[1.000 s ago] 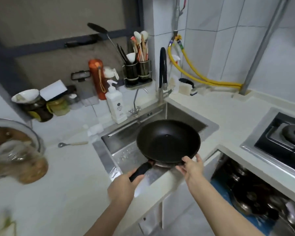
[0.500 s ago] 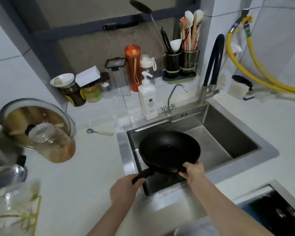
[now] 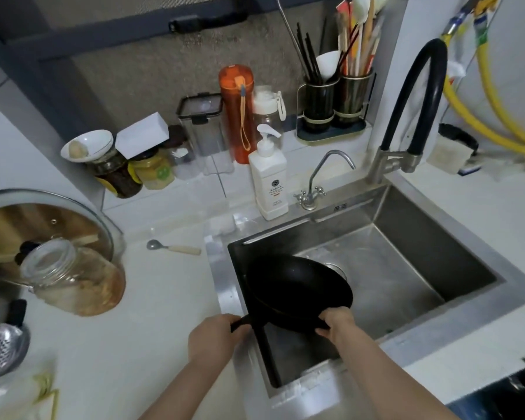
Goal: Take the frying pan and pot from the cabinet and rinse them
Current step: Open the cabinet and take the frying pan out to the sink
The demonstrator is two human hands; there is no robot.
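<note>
The black frying pan (image 3: pixel 297 291) sits low inside the steel sink (image 3: pixel 437 247), at its near left part, tilted a little. My left hand (image 3: pixel 214 339) grips the pan's black handle at the sink's left rim. My right hand (image 3: pixel 338 324) holds the pan's near rim, fingers curled over the edge. Just behind the pan the drain (image 3: pixel 335 268) shows partly. The black curved faucet (image 3: pixel 412 107) rises at the sink's back right corner. No water is running. No pot is in view.
A white soap pump bottle (image 3: pixel 269 180) and a small chrome tap (image 3: pixel 315 183) stand at the sink's back edge. An orange flask (image 3: pixel 238 113), jars and a utensil holder (image 3: pixel 335 107) line the wall. A glass jar (image 3: pixel 73 277), lid and spoon (image 3: pixel 172 247) lie on the left counter.
Both hands carried the pan from above the sink's front edge down into the basin. The view has moved closer over the sink and left counter.
</note>
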